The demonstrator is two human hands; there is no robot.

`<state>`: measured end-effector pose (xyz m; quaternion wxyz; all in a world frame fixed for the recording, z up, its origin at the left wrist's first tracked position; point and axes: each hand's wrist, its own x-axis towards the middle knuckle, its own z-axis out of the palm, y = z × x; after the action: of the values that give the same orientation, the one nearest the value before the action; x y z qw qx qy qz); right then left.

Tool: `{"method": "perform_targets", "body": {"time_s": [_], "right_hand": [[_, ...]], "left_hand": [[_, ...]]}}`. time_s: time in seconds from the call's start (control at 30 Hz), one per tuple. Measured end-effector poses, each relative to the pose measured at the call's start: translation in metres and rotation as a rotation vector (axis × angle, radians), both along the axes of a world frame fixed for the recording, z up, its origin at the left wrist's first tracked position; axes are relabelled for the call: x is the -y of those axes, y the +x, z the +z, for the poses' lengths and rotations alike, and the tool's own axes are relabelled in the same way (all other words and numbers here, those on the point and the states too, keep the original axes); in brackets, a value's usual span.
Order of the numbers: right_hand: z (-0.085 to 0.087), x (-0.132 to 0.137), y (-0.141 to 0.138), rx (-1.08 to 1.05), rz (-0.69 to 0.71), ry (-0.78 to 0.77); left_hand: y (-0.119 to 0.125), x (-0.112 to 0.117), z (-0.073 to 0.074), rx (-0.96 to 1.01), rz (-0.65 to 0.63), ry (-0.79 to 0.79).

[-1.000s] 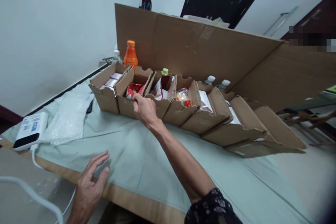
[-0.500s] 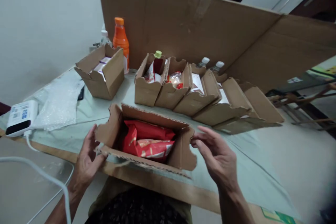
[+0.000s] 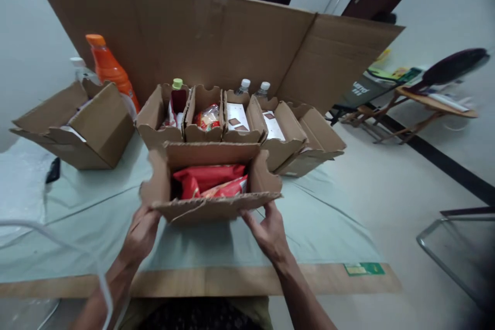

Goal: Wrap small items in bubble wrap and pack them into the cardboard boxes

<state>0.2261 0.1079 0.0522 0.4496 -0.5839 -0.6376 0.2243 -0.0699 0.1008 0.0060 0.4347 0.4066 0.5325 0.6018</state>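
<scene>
Between my hands is an open-topped cardboard box [image 3: 216,211], lifted a little off the cloth and tipped towards me. Red snack packets [image 3: 211,178] lie inside it. My left hand [image 3: 141,232] grips the box's left end from below, its fingers partly hidden by the cardboard. At the near right corner, my right hand [image 3: 268,229] holds the box with the thumb on the front wall and the other fingers around the right side. Just behind stands a row of similar boxes, among them one with a clear and red food packet [image 3: 209,117] and one with a white carton [image 3: 237,116].
Another cardboard box [image 3: 104,129] stands at the left beside an orange bottle [image 3: 112,69]. A tall cardboard panel [image 3: 232,36] closes off the back. A white cable [image 3: 58,242] crosses the lower left. Bubble wrap [image 3: 23,185] lies at the left edge.
The box of red packets has moved away from me, up against the row. My right hand has closed on its near right corner. The view has swung to the right.
</scene>
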Motion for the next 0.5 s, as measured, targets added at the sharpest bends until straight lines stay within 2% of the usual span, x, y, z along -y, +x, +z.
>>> {"method": "perform_targets", "body": {"time_s": [0.07,0.13,0.2,0.3,0.5], "right_hand": [[-0.005,-0.012,0.014,-0.017,-0.064,-0.006],[-0.013,-0.018,0.028,-0.033,-0.068,-0.037],[-0.023,-0.019,0.037,-0.052,-0.042,-0.072],[-0.035,-0.019,0.044,-0.076,-0.023,-0.110],[-0.041,-0.027,0.040,-0.044,0.072,-0.205]], "left_hand": [[0.019,-0.029,0.003,0.061,-0.078,-0.006],[0.030,-0.041,0.003,0.097,-0.136,-0.019],[0.035,-0.037,0.000,0.090,-0.158,-0.048],[0.036,-0.018,-0.008,-0.034,-0.163,-0.113],[0.041,-0.003,-0.017,-0.215,-0.128,-0.154]]}}
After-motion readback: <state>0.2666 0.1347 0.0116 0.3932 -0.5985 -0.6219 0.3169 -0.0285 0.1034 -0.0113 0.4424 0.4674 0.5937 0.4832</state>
